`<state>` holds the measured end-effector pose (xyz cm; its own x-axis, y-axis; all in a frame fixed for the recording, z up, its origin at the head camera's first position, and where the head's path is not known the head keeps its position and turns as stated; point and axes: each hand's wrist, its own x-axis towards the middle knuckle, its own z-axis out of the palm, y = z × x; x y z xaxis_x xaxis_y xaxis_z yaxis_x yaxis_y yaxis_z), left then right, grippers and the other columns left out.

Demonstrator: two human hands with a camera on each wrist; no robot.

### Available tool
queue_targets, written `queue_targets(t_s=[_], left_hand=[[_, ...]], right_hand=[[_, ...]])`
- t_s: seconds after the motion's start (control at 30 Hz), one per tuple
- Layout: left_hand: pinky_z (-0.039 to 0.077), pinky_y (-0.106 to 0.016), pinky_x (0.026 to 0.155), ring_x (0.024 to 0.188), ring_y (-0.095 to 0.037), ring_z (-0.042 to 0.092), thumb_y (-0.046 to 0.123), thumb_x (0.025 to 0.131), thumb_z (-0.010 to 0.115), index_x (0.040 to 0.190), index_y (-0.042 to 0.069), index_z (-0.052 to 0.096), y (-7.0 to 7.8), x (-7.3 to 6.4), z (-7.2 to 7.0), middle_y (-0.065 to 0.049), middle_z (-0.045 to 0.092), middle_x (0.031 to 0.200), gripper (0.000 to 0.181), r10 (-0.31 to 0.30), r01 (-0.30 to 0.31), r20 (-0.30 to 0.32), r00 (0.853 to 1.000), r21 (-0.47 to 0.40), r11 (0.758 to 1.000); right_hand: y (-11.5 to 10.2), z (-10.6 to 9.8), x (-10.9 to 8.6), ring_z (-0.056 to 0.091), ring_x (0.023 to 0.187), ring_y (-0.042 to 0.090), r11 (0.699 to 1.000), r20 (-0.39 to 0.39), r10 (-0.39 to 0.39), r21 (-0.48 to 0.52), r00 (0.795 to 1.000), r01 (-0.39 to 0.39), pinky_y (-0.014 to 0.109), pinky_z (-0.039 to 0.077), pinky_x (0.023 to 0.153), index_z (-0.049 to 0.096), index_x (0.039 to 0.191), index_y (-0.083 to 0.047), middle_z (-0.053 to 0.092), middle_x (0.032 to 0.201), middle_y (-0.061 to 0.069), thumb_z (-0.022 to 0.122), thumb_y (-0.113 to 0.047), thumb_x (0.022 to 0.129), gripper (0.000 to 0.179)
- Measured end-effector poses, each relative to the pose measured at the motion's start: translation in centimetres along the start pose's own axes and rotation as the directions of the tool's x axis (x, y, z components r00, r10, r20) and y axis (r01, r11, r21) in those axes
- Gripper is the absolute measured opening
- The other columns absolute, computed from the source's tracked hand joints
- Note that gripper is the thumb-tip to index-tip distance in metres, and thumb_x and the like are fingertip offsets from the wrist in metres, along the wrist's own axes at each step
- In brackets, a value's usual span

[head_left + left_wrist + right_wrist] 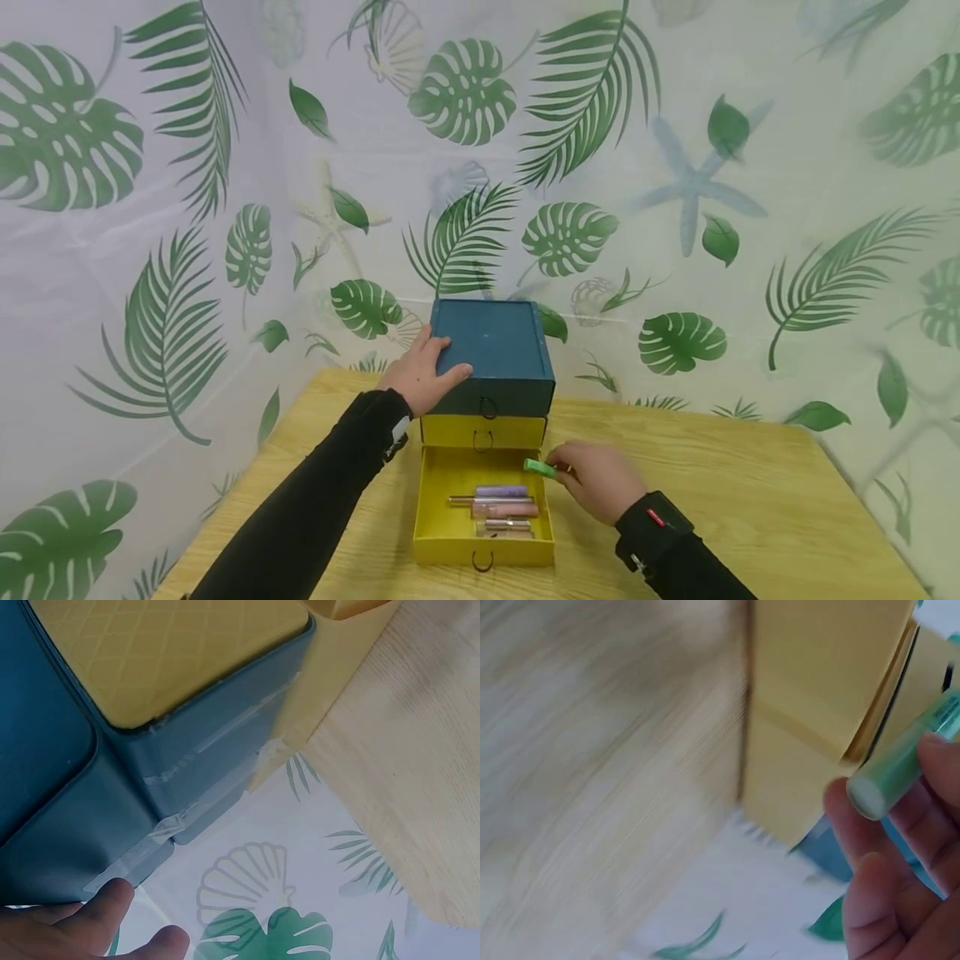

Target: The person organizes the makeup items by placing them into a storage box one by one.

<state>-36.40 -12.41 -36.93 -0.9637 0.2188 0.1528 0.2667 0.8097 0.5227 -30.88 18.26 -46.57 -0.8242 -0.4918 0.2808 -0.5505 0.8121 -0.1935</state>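
Note:
A stack of small drawers with a dark blue top (491,337) stands on the table. My left hand (422,373) rests on the left edge of that top, thumb lying across it; the left wrist view shows its fingertips (112,900) against the blue side. The lowest yellow drawer (442,546) is pulled out. Inside lie a purple tube (501,491), a pink tube (510,510) and several slim cosmetic tubes. My right hand (600,479) pinches a small green tube (539,468) between thumb and fingers, over the drawer's right rim. In the right wrist view the green tube (900,769) shows a pale round end.
A middle yellow drawer (480,431) with a ring pull is pushed in above the open one. The wood-look table (720,500) runs out to both sides. Behind it hangs a white sheet (525,167) printed with green leaves.

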Motion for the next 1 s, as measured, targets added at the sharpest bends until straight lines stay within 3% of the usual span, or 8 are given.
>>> queue_targets(t_s=[0.2,0.43,0.6,0.73,0.9,1.0], left_hand=[[0.039,-0.053,0.117,0.144,-0.038,0.038,0.062,0.100,0.051,0.159,0.016,0.036,-0.1,0.0,0.0,-0.010,0.009,0.170,0.076,-0.005,0.005,0.000,1.000,0.012,1.000],[0.039,-0.053,0.117,0.146,-0.038,0.035,0.062,0.100,0.051,0.159,0.017,0.036,0.0,0.0,0.0,-0.011,0.009,0.170,0.076,-0.012,0.012,-0.001,1.000,0.005,1.000],[0.037,-0.051,0.118,0.148,-0.037,0.030,0.062,0.100,0.051,0.160,0.016,0.034,0.0,-0.1,-0.2,-0.010,0.006,0.170,0.077,-0.019,0.019,0.019,1.000,-0.019,1.000],[0.036,-0.048,0.119,0.150,-0.034,0.027,0.062,0.100,0.050,0.160,0.017,0.033,-0.1,-0.2,-0.5,-0.009,0.006,0.170,0.077,-0.027,0.027,0.025,0.999,-0.018,0.999],[0.039,-0.048,0.117,0.148,-0.035,0.030,0.062,0.100,0.050,0.160,0.016,0.034,0.1,-0.3,-0.2,-0.010,0.006,0.170,0.077,-0.027,0.028,0.019,0.999,-0.033,0.999],[0.038,-0.049,0.117,0.149,-0.035,0.030,0.062,0.100,0.051,0.159,0.016,0.034,0.2,-0.4,-0.1,-0.011,0.007,0.170,0.077,-0.023,0.023,0.015,1.000,-0.049,0.999]], right_hand=[[-2.9,0.8,0.9,0.062,0.085,0.008,0.994,0.034,-0.107,0.014,0.994,0.107,0.030,0.060,0.077,0.076,0.101,-0.024,0.068,0.093,-0.011,0.076,-0.017,0.093,0.011],[-4.7,3.0,1.3,0.063,0.080,0.010,0.980,0.107,-0.200,0.028,0.974,0.198,0.031,0.060,0.071,0.077,0.099,-0.022,0.067,0.090,-0.010,0.076,-0.016,0.092,0.009],[-5.2,4.1,1.6,0.059,0.071,0.006,0.983,0.156,-0.184,0.000,0.971,0.186,0.029,0.058,0.065,0.077,0.089,-0.024,0.067,0.083,-0.013,0.078,-0.015,0.090,0.009],[-5.5,4.5,2.2,0.054,0.065,0.005,0.988,0.148,-0.146,-0.023,0.978,0.151,0.026,0.054,0.058,0.075,0.083,-0.024,0.063,0.078,-0.012,0.078,-0.012,0.089,0.014],[-5.2,5.1,2.0,0.061,0.069,0.010,0.986,0.108,-0.132,-0.087,0.985,0.141,0.028,0.058,0.061,0.078,0.083,-0.021,0.063,0.079,-0.009,0.078,-0.008,0.087,0.014],[-5.1,5.0,1.7,0.062,0.073,0.012,0.991,0.119,-0.104,-0.071,0.987,0.113,0.030,0.060,0.064,0.080,0.086,-0.020,0.063,0.081,-0.008,0.075,-0.009,0.089,0.013]])
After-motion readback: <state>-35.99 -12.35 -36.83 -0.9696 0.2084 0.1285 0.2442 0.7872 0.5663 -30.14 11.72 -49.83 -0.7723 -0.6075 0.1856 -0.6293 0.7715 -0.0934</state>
